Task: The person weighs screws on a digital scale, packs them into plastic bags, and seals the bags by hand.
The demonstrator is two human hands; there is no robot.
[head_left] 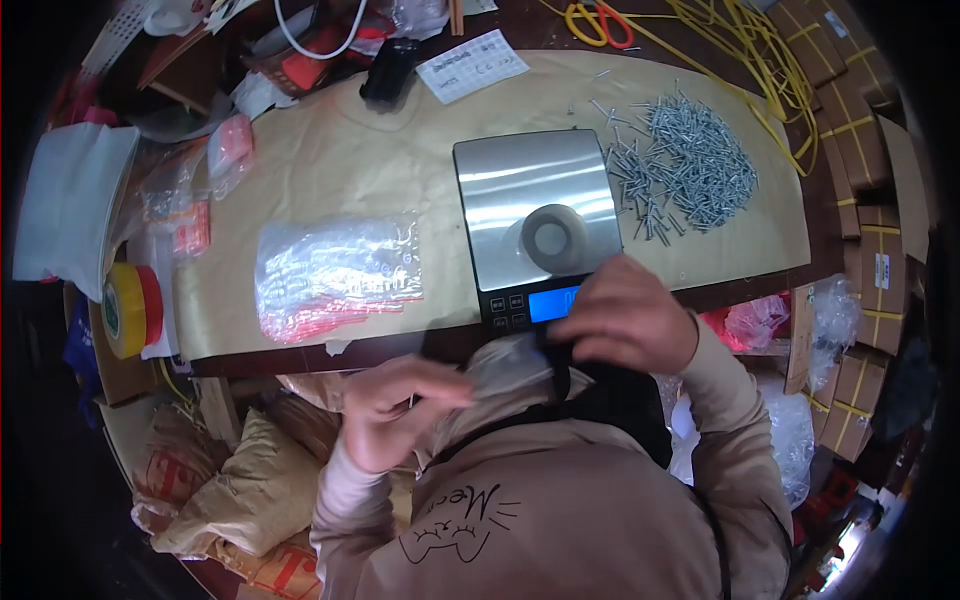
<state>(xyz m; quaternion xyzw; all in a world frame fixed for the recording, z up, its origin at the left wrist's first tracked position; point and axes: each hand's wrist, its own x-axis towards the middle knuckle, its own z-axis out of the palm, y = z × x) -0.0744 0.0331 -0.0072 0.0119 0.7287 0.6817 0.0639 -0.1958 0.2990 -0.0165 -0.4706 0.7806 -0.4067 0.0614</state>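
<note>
My left hand (395,408) pinches the edge of a small clear plastic bag (512,368) in front of my body, just below the table edge. To its right, my right hand (632,318) has curled fingers and covers part of the lit display of a digital kitchen scale (490,190). Blur hides whether anything is between those fingers. A small round cup or ring (550,240) sits on the scale's steel plate. Beside the scale, on the right, lies a heap of screws (695,160). A stack of clear zip bags with red edges (335,275) lies flat to the left.
Orange-handled scissors (600,25) and yellow strapping (770,70) lie at the back right. A handwritten paper (472,66) and a black object (390,75) are at the back. Tape rolls (130,310) stand at left, cartons (868,285) at right, brown sacks (255,480) below.
</note>
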